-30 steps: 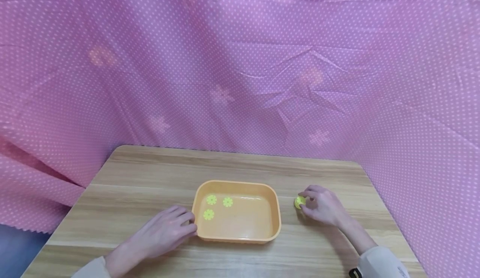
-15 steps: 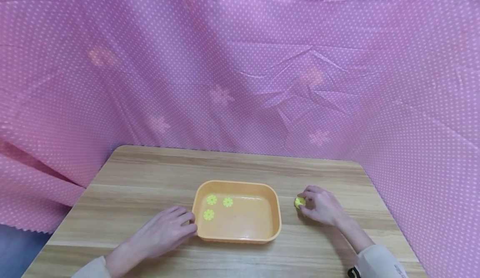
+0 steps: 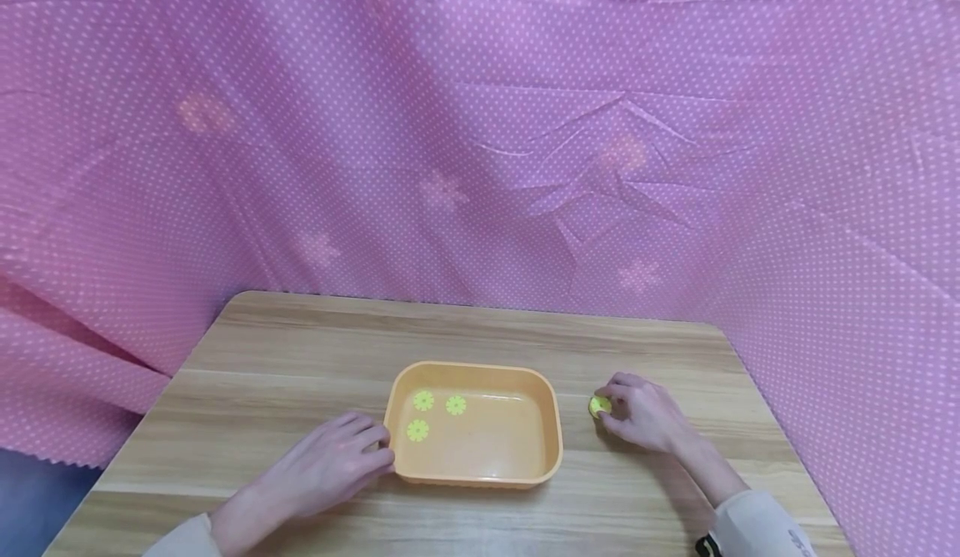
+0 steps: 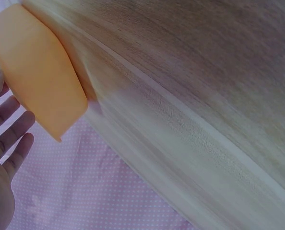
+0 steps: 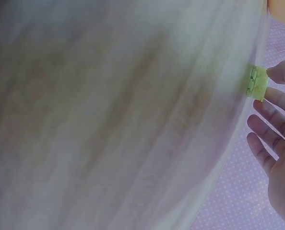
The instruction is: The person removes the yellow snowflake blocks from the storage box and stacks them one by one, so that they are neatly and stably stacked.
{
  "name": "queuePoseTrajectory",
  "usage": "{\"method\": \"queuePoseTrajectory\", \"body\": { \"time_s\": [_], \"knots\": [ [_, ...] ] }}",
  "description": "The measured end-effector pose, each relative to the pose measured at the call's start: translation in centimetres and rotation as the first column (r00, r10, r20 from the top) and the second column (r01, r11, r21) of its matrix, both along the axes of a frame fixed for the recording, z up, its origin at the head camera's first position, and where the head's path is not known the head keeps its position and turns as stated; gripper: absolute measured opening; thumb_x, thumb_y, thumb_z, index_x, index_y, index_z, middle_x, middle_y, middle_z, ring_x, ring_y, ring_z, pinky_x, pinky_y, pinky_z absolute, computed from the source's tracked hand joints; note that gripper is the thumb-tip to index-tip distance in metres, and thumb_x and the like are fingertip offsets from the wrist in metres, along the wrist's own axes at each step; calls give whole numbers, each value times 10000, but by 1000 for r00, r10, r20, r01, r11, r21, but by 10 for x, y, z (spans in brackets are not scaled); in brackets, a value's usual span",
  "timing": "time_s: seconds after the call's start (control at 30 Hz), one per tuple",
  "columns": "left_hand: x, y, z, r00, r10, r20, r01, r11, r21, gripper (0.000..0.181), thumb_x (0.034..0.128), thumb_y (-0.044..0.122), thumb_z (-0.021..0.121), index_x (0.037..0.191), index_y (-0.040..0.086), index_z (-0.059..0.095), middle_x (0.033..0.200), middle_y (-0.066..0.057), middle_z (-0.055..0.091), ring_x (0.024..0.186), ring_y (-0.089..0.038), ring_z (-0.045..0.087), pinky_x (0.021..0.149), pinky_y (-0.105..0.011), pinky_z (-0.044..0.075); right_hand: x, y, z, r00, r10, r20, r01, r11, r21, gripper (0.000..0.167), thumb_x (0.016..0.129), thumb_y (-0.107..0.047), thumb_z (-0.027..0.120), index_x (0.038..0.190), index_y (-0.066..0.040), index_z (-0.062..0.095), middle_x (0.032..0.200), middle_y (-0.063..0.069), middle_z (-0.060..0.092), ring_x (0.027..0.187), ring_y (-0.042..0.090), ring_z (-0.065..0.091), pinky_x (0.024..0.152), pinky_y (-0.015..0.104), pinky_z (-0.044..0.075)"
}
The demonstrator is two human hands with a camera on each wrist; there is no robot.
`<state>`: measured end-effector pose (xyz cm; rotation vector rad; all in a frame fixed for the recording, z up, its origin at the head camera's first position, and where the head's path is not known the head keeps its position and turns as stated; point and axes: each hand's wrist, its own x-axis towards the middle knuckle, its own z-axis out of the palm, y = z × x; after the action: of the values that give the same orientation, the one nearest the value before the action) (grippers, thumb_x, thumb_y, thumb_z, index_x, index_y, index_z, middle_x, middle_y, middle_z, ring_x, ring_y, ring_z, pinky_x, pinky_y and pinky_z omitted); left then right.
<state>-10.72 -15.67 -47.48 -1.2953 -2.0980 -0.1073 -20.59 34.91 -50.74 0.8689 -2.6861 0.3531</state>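
Note:
An orange tray [image 3: 477, 482] rests on the table with three flat yellow notched discs [image 3: 455, 405] lying in its left part. At its left end, my left hand [image 3: 330, 463] holds the rim between thumb and index finger, the other fingers loosely bent, as the left wrist view shows. To the right of the tray, my right hand [image 3: 647, 413] pinches a round yellow notched piece [image 3: 599, 406] between thumb and index finger. From the side, in the right wrist view, this piece [image 5: 258, 84] looks thick and slotted. It is at or just above the tabletop; which, I cannot tell.
The wooden table [image 3: 300, 332] has rounded far corners. Behind it and on both sides hangs a pink polka-dot cloth [image 3: 480, 165]. A dark band [image 3: 707, 546] shows at the right sleeve.
Over the last second the right hand tips the yellow piece slightly, so its face shows more upward. The left hand and the tray stay where they were.

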Motion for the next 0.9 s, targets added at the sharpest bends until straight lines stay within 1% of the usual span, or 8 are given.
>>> {"method": "queuePoseTrajectory", "body": {
  "time_s": [0.17,0.27,0.33,0.43,0.53,0.63,0.8,0.9],
  "knots": [
    [-1,-1,1,1000,2,7,-2,1000,-4,347,1117,342,458,907,235,713,922,98,692,907,-133,666,827,-330,574,-1,-2,1,1000,-1,8,1,1000,0,291,781,-226,864,1050,-142,793,941,-70,710,761,-22,573,645,200,524],
    [-2,-1,1,1000,3,10,-3,1000,-5,370,1127,344,437,906,235,713,921,98,690,906,-134,666,826,-330,572,0,-3,1,1000,-6,11,6,1000,2,304,786,-232,864,1066,-138,793,953,-64,716,765,-17,584,651,205,531],
    [-2,-2,1,1000,2,10,-1,1000,-4,389,1137,342,418,903,234,711,918,98,688,902,-133,664,823,-328,569,-1,-3,3,1000,-6,11,6,1000,-3,323,792,-237,865,1088,-131,790,973,-50,726,771,10,614,653,200,538],
    [-3,-2,2,1000,1,11,-1,1000,-2,418,1149,341,388,901,232,707,914,98,683,897,-130,659,821,-324,564,-3,-3,7,1000,3,-6,-3,1000,-19,339,805,-246,862,1110,-120,786,1010,-19,744,793,86,680,663,211,564],
    [-3,-2,3,1000,4,18,-4,1000,-3,419,1149,344,387,903,232,708,914,98,682,900,-128,657,825,-323,566,-5,-5,15,999,15,-34,-16,999,-35,325,821,-259,854,1107,-119,786,1024,-1,751,802,139,718,664,226,581],
    [-2,-2,4,1000,7,23,-7,1000,-4,416,1146,349,393,904,234,711,914,99,684,903,-127,659,827,-325,570,-7,-11,24,998,25,-58,-28,998,-48,313,828,-273,852,1099,-131,790,1011,0,754,797,148,721,662,237,578],
    [-3,-2,5,1000,6,27,-6,1000,-2,402,1141,352,410,906,234,714,914,98,685,902,-126,659,826,-325,572,-7,-27,40,997,37,-61,-43,995,-90,297,846,-275,845,1113,-156,794,1039,-16,769,828,150,726,658,230,564],
    [-3,-2,6,1000,6,28,-6,1000,-4,400,1141,354,411,907,236,714,915,100,684,901,-124,658,823,-322,568,-6,-39,51,996,69,-56,-75,991,-111,308,846,-270,843,1127,-155,795,1047,-17,778,855,156,734,677,251,582]
  ]
}}
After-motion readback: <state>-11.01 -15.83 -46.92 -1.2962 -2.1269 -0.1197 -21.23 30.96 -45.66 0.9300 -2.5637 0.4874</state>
